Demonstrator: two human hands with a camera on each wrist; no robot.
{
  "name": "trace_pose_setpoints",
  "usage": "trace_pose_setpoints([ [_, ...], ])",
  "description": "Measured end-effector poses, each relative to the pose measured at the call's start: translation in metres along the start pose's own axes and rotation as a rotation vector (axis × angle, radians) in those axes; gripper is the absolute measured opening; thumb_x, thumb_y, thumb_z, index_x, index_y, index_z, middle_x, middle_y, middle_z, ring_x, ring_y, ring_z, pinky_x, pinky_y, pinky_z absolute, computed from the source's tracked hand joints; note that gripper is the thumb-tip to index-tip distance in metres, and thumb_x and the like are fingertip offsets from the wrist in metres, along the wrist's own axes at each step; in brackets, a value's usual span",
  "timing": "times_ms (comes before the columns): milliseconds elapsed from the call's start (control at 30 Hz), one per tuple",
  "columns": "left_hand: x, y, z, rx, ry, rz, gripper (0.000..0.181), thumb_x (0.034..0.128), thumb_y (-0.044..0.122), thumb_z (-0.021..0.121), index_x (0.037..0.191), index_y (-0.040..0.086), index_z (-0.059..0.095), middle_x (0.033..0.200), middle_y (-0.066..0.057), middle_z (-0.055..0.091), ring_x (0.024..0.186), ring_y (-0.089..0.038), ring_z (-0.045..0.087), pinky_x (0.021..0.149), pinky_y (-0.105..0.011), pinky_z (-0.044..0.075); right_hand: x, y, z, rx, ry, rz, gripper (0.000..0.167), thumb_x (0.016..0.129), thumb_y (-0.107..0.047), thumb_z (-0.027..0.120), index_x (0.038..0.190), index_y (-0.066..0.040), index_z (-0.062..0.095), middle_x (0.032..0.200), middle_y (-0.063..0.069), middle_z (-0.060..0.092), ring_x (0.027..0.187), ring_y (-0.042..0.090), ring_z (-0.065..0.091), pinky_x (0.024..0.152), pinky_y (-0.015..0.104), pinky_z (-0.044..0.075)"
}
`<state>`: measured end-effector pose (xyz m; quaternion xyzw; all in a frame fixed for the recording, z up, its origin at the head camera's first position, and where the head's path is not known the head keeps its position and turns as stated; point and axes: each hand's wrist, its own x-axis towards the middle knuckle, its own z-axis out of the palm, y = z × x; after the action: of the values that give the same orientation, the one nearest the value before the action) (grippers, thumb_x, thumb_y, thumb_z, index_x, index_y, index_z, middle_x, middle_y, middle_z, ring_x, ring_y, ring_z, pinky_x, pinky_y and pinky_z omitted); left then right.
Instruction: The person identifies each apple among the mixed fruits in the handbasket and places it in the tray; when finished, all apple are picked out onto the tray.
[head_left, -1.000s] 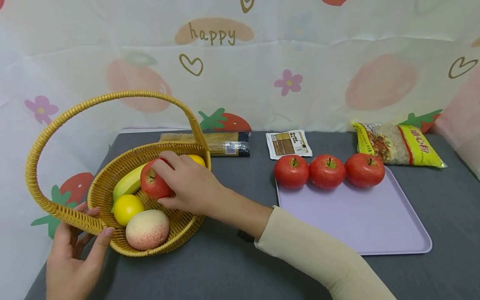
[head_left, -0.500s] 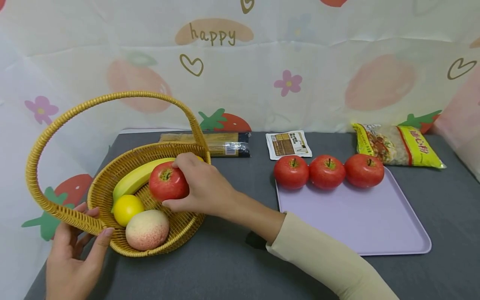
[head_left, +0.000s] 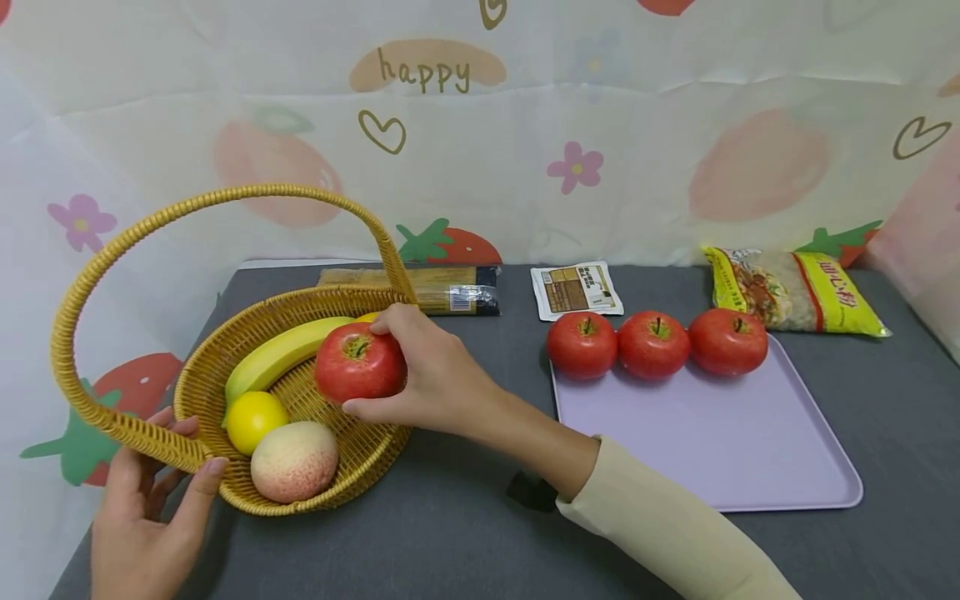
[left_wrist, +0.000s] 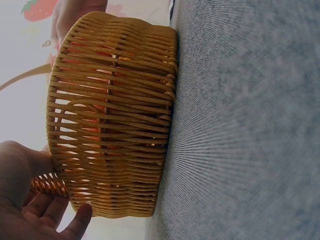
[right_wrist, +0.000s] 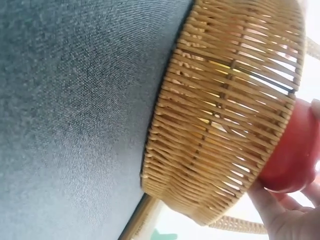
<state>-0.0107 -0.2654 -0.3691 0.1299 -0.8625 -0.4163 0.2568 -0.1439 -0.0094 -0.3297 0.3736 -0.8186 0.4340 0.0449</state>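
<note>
My right hand [head_left: 431, 375] grips a red apple [head_left: 358, 363] over the right side of the wicker basket [head_left: 202, 375]. In the right wrist view the apple [right_wrist: 292, 150] is at the basket's rim, with fingers around its side. With the left hand [head_left: 153, 508] I hold the base of the basket's handle at the near left; the left wrist view shows those fingers [left_wrist: 50, 212] by the woven wall. Inside the basket lie a banana [head_left: 281, 354], a yellow lemon-like fruit [head_left: 257, 422] and a peach [head_left: 295, 461]. Another yellow-orange fruit [head_left: 367, 317] is mostly hidden behind the apple.
On the right lies a lilac tray [head_left: 705, 450] with three red apples [head_left: 653, 345] along its far edge. Behind it are a white-edged packet [head_left: 577, 290] and a yellow food bag [head_left: 795, 290]. A pack of noodles [head_left: 450, 289] lies behind the basket.
My right hand has lifted the apple and carried it rightward across the basket, uncovering more of the banana. The left hand stays at the handle's base.
</note>
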Motion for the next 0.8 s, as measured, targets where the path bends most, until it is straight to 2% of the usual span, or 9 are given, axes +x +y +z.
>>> trace_pose_setpoints([
  [167,0.000,0.001,0.001,0.019,-0.004,-0.009,0.070,0.0887,-0.001,0.074,0.149,0.016,0.044,0.127,-0.003,0.059,0.108,-0.002,0.053,0.083,-0.005,0.044,-0.010,0.000,-0.008,0.036,0.052,-0.009,0.064,0.072,-0.029,0.091,0.119,-0.012,0.051,0.116,-0.003,0.056,0.104,0.007,0.054,0.080,0.020,0.053],
  [367,0.000,0.002,0.000,0.026,-0.008,-0.043,0.070,0.0895,0.001,0.074,0.150,0.018,0.043,0.128,-0.001,0.058,0.109,-0.003,0.052,0.084,-0.006,0.044,-0.019,-0.002,-0.019,0.078,0.072,-0.035,0.065,0.072,-0.026,0.091,0.120,-0.009,0.050,0.117,-0.001,0.056,0.102,0.007,0.056,0.082,0.021,0.054],
  [467,0.000,0.002,0.000,0.023,-0.008,-0.038,0.070,0.0893,0.001,0.074,0.150,0.018,0.043,0.127,-0.002,0.058,0.108,-0.003,0.052,0.084,-0.006,0.044,-0.022,-0.002,-0.023,0.090,0.077,-0.041,0.066,0.072,-0.026,0.092,0.121,-0.008,0.050,0.119,-0.001,0.056,0.102,0.007,0.056,0.082,0.021,0.054],
  [800,0.000,0.002,0.000,0.014,-0.005,-0.035,0.069,0.0894,0.000,0.074,0.149,0.016,0.044,0.127,-0.002,0.058,0.106,-0.004,0.053,0.083,-0.005,0.044,-0.045,0.001,-0.044,0.101,0.104,0.027,0.067,0.073,-0.023,0.091,0.124,-0.009,0.051,0.128,-0.001,0.055,0.107,0.009,0.058,0.086,0.025,0.055],
])
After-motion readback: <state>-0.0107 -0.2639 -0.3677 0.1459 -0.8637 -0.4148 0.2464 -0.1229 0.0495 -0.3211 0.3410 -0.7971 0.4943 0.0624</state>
